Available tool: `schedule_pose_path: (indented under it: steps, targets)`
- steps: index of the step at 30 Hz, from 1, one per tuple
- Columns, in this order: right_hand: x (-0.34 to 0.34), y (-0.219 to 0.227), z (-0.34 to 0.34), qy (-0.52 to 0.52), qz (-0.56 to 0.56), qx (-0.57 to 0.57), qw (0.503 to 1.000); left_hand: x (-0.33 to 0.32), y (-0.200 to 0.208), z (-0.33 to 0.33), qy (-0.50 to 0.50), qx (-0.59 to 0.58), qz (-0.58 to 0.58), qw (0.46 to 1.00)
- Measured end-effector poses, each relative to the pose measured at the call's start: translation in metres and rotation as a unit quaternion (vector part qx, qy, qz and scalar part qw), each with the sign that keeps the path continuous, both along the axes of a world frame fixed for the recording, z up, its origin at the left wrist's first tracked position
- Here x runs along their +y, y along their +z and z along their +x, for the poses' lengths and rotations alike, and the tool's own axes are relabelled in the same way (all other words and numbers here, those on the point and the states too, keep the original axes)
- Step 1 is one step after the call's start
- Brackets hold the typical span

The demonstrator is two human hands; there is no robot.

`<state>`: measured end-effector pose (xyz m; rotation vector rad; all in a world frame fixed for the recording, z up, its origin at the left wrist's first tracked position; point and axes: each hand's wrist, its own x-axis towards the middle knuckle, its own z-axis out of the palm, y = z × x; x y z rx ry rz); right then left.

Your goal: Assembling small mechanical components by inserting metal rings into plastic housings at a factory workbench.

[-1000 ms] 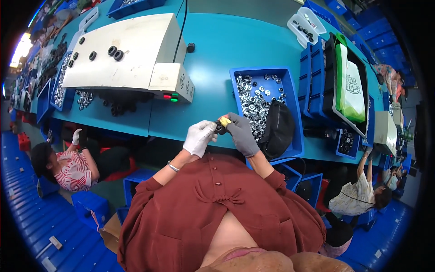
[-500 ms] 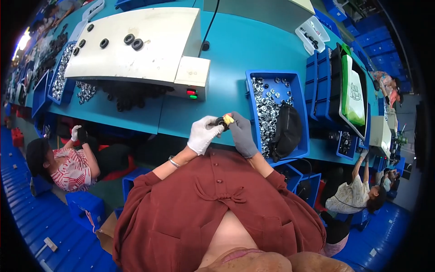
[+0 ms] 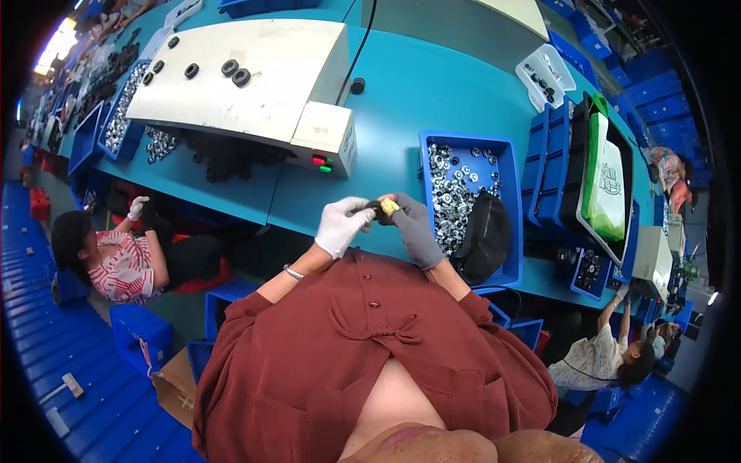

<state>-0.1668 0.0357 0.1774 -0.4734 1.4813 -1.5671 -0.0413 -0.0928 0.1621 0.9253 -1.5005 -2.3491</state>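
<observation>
My left hand [image 3: 341, 227], in a white glove, pinches a small black ring [image 3: 377, 207] in front of my chest, over the table's near edge. On the ring's other side, the fingers of my right hand [image 3: 417, 233], in a grey glove, are closed on it too. Yellow and a bit of red show at the right fingertips; I cannot tell if that is a covering or a held piece. Just right of my hands is a blue bin [image 3: 511, 224] holding many shiny metal parts [image 3: 448, 197] and a black pouch [image 3: 486, 238].
A cream machine [image 3: 255, 73] with several black rings [image 3: 241, 77] on top stands at the left, dark rings heaped beneath it. Stacked blue bins [image 3: 544, 166] and a green-white bag [image 3: 607, 185] are at the right. Co-workers sit on both sides.
The view has shifted slightly. Both hands stay together at the black ring, which now shows more edge-on between the fingers.
</observation>
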Motion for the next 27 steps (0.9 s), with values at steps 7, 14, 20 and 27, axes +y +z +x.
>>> schedule_pose_path:
  steps: [7,14,20,27]
  targets:
    - [-0.006,0.003,-0.003,-0.056,-0.02,0.111,0.992,0.013,0.001,-0.013,-0.003,0.016,-0.086,0.996]
    - [-0.005,0.013,-0.015,0.023,0.052,0.175,0.983,0.016,0.009,-0.016,0.008,-0.001,-0.217,0.976]
    - [-0.007,-0.007,-0.002,-0.06,0.0,0.108,0.992,0.013,-0.001,-0.016,0.05,0.032,0.044,0.997]
    - [0.001,0.007,-0.017,0.043,-0.021,0.13,0.99,0.007,0.008,-0.01,-0.025,-0.012,-0.181,0.983]
